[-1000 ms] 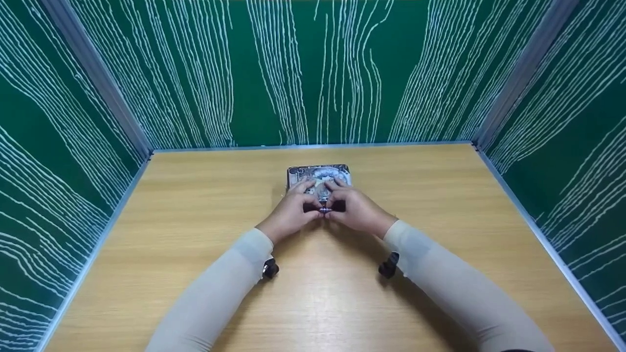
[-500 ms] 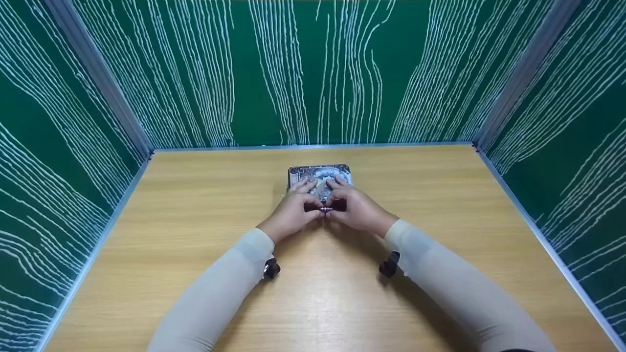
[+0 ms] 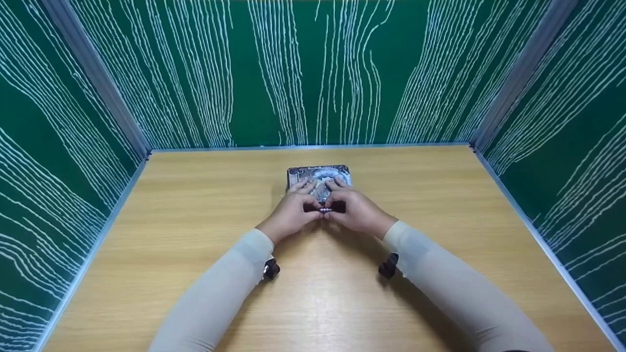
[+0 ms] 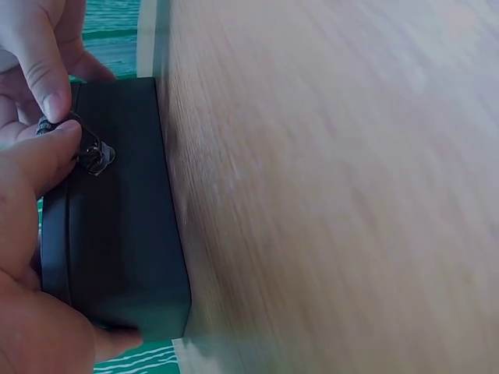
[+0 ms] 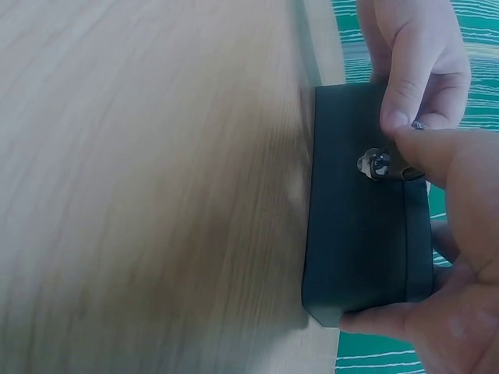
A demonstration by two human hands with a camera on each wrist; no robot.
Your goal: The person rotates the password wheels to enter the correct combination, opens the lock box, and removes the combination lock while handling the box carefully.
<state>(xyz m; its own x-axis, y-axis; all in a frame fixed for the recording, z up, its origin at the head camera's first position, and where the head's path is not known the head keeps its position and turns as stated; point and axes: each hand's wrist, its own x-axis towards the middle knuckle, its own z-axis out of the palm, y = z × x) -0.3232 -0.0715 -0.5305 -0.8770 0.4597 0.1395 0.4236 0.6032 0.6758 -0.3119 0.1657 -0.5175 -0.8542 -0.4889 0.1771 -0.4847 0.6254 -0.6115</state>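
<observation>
A black box (image 4: 125,226) with a picture-printed lid (image 3: 323,172) sits on the table. A metal clasp (image 5: 374,164) is fixed to its front face. From the clasp hangs what looks like a small ridged combination padlock (image 3: 325,209), mostly hidden by fingertips. My left hand (image 3: 293,210) pinches the padlock from the left between thumb and forefinger. Opposite it, my right hand (image 3: 355,209) pinches the padlock from the right in the same way. Other fingers of both hands rest on the lid and along the box's sides.
The wooden table (image 3: 313,293) reaches to green walls (image 3: 332,73) with wavy white lines at the back and both sides. A small black camera (image 3: 271,269) sits under the left wrist, another camera (image 3: 390,265) under the right.
</observation>
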